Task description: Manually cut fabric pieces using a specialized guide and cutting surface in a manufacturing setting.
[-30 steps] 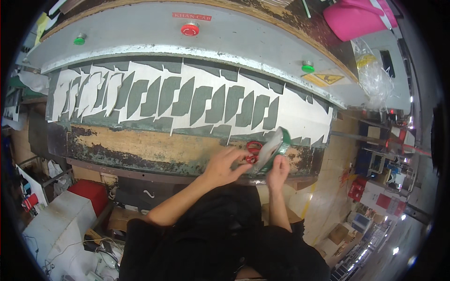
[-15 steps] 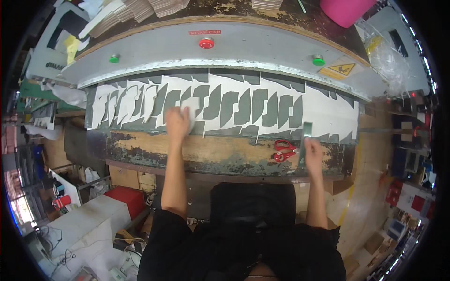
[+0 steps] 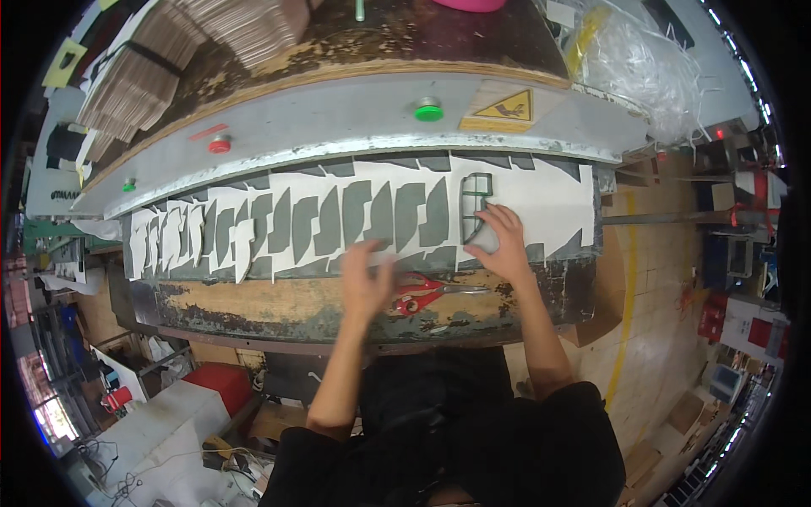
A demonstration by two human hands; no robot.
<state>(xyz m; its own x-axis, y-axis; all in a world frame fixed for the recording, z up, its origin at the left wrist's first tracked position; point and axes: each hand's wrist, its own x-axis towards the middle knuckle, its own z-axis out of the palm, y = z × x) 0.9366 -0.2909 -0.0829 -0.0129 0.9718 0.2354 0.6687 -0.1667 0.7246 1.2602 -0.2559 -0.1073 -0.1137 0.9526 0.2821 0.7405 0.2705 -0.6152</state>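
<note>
A long white sheet (image 3: 541,194) lies over a grey-green cutting board (image 3: 312,272), with several curved shapes cut out of it. Toward its right end rests a small cutting die (image 3: 474,218) with dark green edges and inner bars. My right hand (image 3: 505,247) grips the die's right side and near end between fingers and thumb. Blurred by motion, my left hand (image 3: 367,277) hovers at the sheet's near edge, fingers apart and nothing seen in them. Red-handled scissors (image 3: 420,293) lie just right of it. A loose white cut piece (image 3: 244,243) sits farther left on the sheet.
A grey machine beam (image 3: 321,121) runs behind the sheet, carrying a red button (image 3: 219,144) and a green button (image 3: 428,110). Stacked brown card pieces (image 3: 135,93) and a pink container (image 3: 470,3) stand on top. A worn wooden ledge (image 3: 253,297) borders the near side.
My view has shifted right. The cutting die, upright in my right hand before, now lies flat on the sheet. My left hand has let go of a white piece and moved right.
</note>
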